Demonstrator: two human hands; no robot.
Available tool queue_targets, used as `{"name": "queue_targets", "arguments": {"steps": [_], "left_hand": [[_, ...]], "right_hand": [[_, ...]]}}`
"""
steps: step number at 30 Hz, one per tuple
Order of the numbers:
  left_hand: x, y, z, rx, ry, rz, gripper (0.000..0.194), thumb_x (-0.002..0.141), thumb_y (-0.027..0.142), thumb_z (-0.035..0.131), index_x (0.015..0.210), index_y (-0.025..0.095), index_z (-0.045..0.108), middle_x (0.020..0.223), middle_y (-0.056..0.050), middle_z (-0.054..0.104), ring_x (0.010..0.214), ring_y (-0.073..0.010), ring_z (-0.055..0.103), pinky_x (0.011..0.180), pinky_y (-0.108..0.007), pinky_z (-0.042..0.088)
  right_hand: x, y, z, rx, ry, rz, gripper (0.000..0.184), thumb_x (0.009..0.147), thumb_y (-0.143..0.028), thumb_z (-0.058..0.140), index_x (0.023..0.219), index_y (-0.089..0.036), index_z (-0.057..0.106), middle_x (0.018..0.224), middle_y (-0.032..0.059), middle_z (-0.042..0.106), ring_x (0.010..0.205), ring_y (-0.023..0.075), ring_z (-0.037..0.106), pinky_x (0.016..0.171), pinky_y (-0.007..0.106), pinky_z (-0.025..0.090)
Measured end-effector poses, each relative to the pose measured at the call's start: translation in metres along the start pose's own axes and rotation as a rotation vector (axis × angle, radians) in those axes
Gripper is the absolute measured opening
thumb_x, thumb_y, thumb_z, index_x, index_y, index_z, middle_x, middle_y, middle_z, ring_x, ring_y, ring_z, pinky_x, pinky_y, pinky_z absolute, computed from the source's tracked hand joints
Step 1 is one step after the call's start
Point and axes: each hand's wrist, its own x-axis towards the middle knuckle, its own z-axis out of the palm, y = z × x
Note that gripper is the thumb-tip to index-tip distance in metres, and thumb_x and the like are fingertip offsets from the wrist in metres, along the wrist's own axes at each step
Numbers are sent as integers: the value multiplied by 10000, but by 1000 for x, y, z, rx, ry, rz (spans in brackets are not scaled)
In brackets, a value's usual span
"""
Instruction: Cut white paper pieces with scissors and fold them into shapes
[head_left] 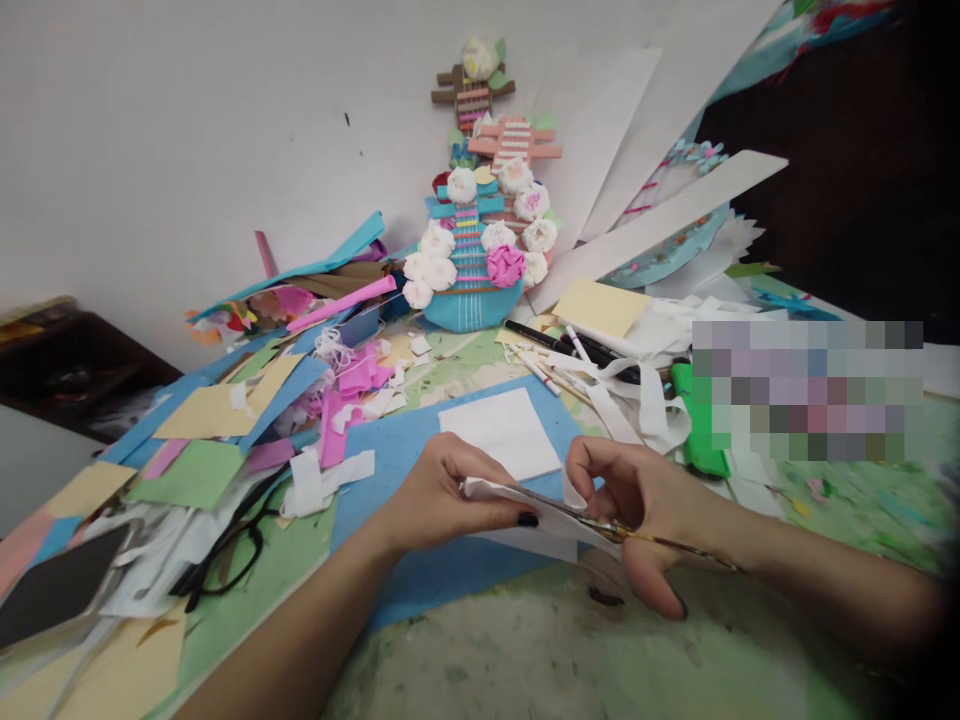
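My left hand (435,495) pinches a folded piece of white paper (553,522) between thumb and fingers, its thumb lying along the near side. In my right hand (641,485) is a pair of scissors (679,545) with gold-coloured handles. The blades point left and lie along the paper's upper edge, where a narrow strip curls up by my right fingers. How far the blades are apart I cannot make out. Below and behind my hands lies a blue sheet (390,425), with a flat white rectangle of paper (501,432) on it.
Paper scraps (202,470), pink crepe pieces (352,375), dark-framed glasses (240,550) and a phone (60,590) lie on the left. Behind stand flower-decorated paper guitars (472,300). Pens (536,337), white strips (660,405) and a green object (697,425) lie on the right.
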Motion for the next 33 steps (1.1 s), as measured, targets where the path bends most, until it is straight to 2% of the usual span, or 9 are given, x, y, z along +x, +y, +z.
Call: {"name": "queue_targets", "arguments": {"steps": [5,9,17,21,26,30,33], "left_hand": [[0,0,2,15,-23,-13,225,718,283,723,734,62,756,543,-70,628,445,-80,435,413,-197,310],[1,-1,6,-7,-42,-48,240,719,294,719,740,58,753,505,-39,578,438,-67,397,409,-188,291],[3,-2,9,-31,-54,-61,219,716,264,723,753,51,755,552,-62,634,477,-86,460,449,-187,347],[3,-3,9,-43,-49,-35,196,723,251,720,752,61,759,610,-88,679,499,-104,514,470,-194,386],[3,-4,9,-23,-51,-28,222,729,273,718,751,56,758,621,-103,685,518,-130,550,489,-215,410],[2,-2,9,-17,-49,-45,242,730,288,715,741,49,754,576,-85,653,491,-112,506,468,-210,378],[2,-1,9,-5,-46,-48,249,722,301,721,728,53,751,533,-54,607,474,-87,443,447,-198,335]], "right_hand": [[1,3,-3,28,-35,50,824,250,-286,940,841,-220,371,588,-90,575,440,51,459,347,123,267],[3,9,-5,57,-63,36,845,253,-357,934,861,-223,363,617,-89,570,461,59,488,363,127,243],[4,12,-4,85,-31,39,857,227,-438,917,850,-218,370,599,-88,554,454,64,477,383,139,236],[4,10,-3,86,-1,55,842,209,-359,932,828,-216,380,551,-111,512,419,55,459,367,136,227],[3,7,0,68,2,69,777,280,-300,932,808,-220,367,461,-125,508,347,46,419,326,121,196],[4,2,3,1,29,89,799,241,-264,931,793,-223,355,439,-127,514,332,39,392,308,115,200],[4,0,4,3,30,100,851,190,-324,932,799,-225,345,471,-121,528,356,42,412,320,116,210]]}}
